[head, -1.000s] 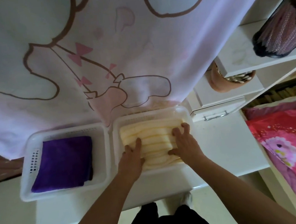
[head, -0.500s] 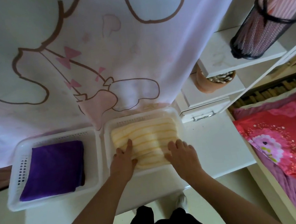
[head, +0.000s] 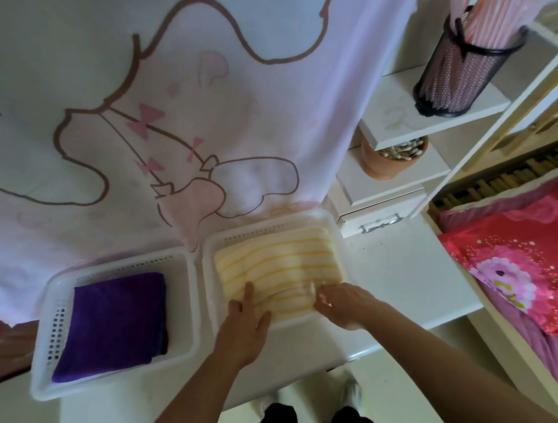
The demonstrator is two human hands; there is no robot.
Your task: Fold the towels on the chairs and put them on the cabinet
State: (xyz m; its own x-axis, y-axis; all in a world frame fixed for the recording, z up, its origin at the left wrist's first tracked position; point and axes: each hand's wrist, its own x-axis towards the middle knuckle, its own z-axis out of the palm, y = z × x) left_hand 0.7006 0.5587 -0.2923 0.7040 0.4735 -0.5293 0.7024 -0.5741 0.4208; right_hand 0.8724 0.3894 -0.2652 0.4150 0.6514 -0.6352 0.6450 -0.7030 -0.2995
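Observation:
A folded yellow striped towel [head: 276,266] lies in the right white basket [head: 332,226] on the white cabinet top [head: 398,274]. My left hand [head: 244,325] rests at the towel's near left edge with straight fingers touching it. My right hand [head: 345,302] is at the near right edge, fingers blurred and low on the towel. A folded purple towel [head: 113,321] fills the left white basket [head: 40,343].
A pale curtain [head: 190,100] with a cartoon print hangs over the baskets' far side. To the right stand white drawer boxes [head: 383,197], a terracotta pot [head: 386,162] and a black mesh holder [head: 455,72]. A red flowered bed cover [head: 533,253] lies far right.
Both hands have slid back toward me from the middle of the yellow towel to its near edge. The view has tilted, showing more of the shelf at right.

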